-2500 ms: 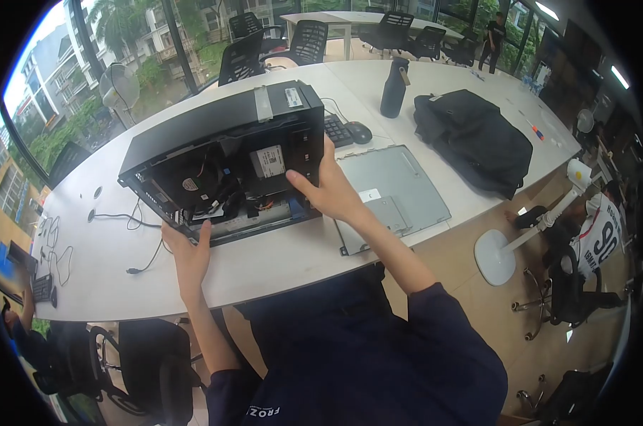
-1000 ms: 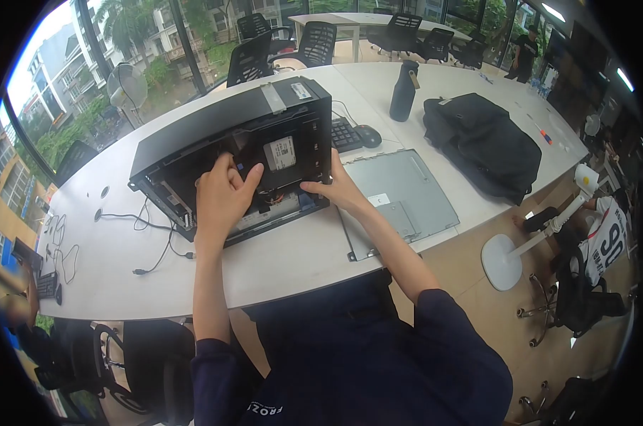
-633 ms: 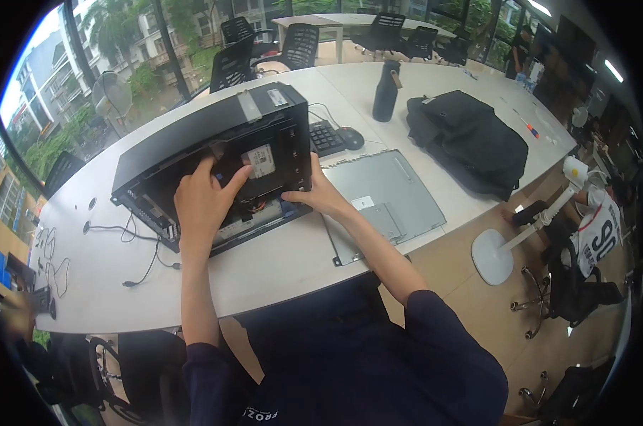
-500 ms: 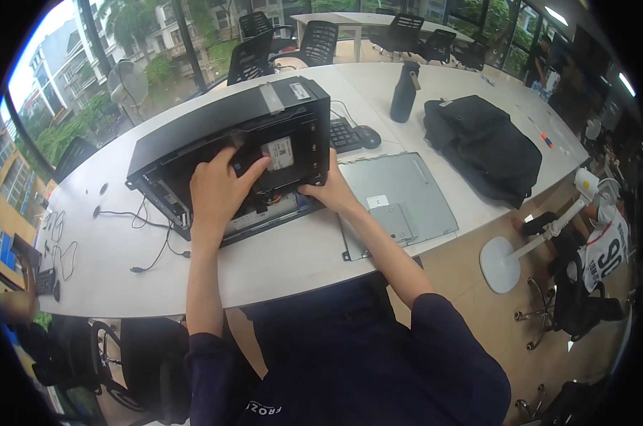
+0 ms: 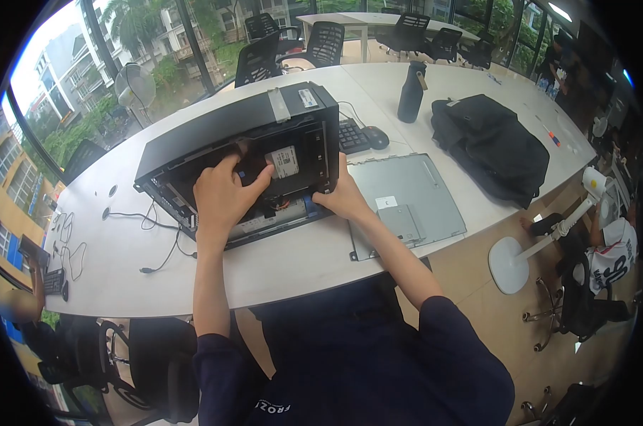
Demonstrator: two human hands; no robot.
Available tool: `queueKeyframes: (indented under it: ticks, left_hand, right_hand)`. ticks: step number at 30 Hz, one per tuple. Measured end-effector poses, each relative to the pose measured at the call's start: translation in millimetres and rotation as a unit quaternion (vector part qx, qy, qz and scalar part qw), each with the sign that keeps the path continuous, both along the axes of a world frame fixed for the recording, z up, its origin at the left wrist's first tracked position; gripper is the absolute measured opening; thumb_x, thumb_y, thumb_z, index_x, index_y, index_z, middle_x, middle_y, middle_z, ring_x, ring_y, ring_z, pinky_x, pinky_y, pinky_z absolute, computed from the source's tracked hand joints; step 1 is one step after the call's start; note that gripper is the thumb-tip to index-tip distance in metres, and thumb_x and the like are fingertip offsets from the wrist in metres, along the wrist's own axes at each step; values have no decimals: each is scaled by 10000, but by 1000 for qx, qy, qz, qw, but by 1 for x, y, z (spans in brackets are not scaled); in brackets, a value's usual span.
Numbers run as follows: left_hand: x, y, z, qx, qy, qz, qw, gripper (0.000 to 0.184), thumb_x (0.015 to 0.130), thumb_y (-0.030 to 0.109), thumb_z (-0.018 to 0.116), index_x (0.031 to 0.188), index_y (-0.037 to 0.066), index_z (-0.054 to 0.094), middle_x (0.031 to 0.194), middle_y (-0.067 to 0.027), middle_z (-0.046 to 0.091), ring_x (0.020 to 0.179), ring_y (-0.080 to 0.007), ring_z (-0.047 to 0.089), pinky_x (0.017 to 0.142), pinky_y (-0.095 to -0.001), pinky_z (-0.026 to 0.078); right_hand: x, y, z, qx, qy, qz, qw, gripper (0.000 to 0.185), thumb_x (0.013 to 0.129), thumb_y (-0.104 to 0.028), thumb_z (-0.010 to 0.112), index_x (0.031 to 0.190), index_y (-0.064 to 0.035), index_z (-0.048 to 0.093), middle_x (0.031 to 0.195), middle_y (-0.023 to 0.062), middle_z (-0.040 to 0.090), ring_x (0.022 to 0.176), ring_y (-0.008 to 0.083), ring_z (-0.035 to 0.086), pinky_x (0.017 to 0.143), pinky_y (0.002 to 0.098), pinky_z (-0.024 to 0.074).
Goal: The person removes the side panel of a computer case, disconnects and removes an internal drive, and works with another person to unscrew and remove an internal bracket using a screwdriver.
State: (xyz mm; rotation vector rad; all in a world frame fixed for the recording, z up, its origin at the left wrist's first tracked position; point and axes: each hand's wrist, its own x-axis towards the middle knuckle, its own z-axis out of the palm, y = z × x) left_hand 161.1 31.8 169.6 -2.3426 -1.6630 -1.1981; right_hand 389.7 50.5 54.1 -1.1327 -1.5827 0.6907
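A black desktop computer case (image 5: 215,128) lies on the table with its open side facing me. Inside it, a black drive bay (image 5: 308,153) carries a drive with a white label (image 5: 286,162). My left hand (image 5: 225,199) reaches into the case, thumb beside the label and fingers curled at the bay's left part; some fingertips are hidden. My right hand (image 5: 342,199) grips the case's lower right edge, its thumb inside the frame and the other fingers behind the case. Coloured wires (image 5: 282,204) show below the bay. A grey metal side panel (image 5: 399,184) lies flat to the right.
Behind the panel are a keyboard (image 5: 353,135) and a mouse (image 5: 375,137). A dark bottle (image 5: 411,96) and a black backpack (image 5: 488,145) stand farther right. Black cables (image 5: 166,257) lie left of the case. A white fan (image 5: 509,264) and a seated person (image 5: 612,255) are at the right.
The whole view has shifted slightly. My left thumb and fingers stay at the drive bay, and my right hand keeps its hold on the case edge.
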Motion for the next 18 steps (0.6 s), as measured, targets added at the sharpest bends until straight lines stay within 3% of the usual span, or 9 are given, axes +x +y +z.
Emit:
queueKeyframes:
  ticks: [4,6,10,13,16,18]
  left_hand:
    - [1,-3,-3,21,-14,4,1000,520,767,442,800,1026,-2,724,446,-25,420,404,-132,404,477,-285,350]
    - [2,-8,2,-13,21,35,999,518,789,482,764,1061,44,713,509,-67,553,502,-267,595,574,-358,491]
    - [-1,-10,1,-35,10,39,999,523,799,485,759,1098,59,707,512,-67,552,511,-271,596,580,-360,489]
    - [-6,-5,-6,19,1,19,1000,518,804,477,758,1106,60,706,516,-67,555,514,-276,594,576,-368,483]
    - [-9,-9,-5,2,-9,19,1000,491,803,453,770,1085,55,709,500,-65,547,480,-252,579,560,-341,469]
    - [-12,-8,-9,-15,-33,1,999,438,789,403,797,1037,52,712,470,-54,527,424,-191,538,518,-307,435]
  right_hand:
    - [0,3,-4,3,13,-2,1000,863,689,-17,716,1395,-30,220,1143,191,639,1055,325,655,942,367,495]
    - [0,4,-8,8,1,2,1000,858,694,-17,711,1398,-29,220,1146,194,636,1060,329,653,953,368,490]
    - [0,2,-7,2,6,8,1000,862,698,-15,707,1404,-31,214,1144,195,636,1083,328,645,975,368,479]
    - [1,1,-6,21,4,9,1000,864,701,-12,703,1410,-32,209,1145,195,638,1110,329,634,996,372,467]
    - [0,0,-4,-10,20,13,1000,861,701,-8,700,1410,-34,211,1158,193,635,1129,326,625,1005,379,463]
    - [0,3,-6,14,13,12,1000,847,704,-7,693,1404,-33,215,1146,189,642,1114,327,635,1000,376,469]
